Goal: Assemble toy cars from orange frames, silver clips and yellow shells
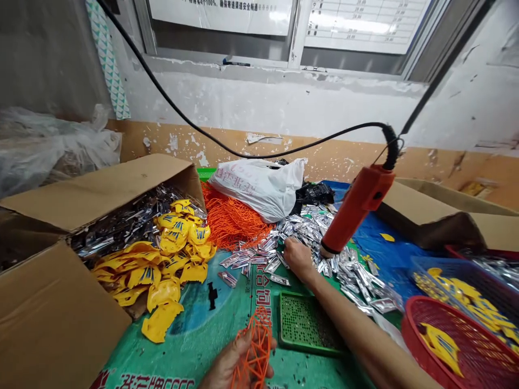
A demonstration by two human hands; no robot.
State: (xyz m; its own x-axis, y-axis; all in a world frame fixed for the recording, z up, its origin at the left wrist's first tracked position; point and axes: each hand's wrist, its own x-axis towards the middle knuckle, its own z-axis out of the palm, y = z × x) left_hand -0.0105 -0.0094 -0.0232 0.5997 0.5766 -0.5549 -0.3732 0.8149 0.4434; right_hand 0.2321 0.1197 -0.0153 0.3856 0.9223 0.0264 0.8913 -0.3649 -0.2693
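My left hand [232,361], at the bottom middle, holds an orange lattice piece [258,351] with its fingers curled round it. My right hand [298,256] reaches forward to the heap of small silvery pieces [302,229]; its fingers are bent together, and what they hold, if anything, is hidden. Just right of that hand hangs a red electric screwdriver [357,210] on a black cable, tilted, its lower end over the heap. Below my right forearm lies a green perforated tray [306,321] with small dark bits in it.
A cardboard box [52,313] with silvery parts and yellow shells [174,270] stands left. Behind are orange netting-like pieces [231,216] and a white plastic bag [259,186]. To the right are a red basket [417,329], a blue basket [430,265] and another cardboard box [421,205].
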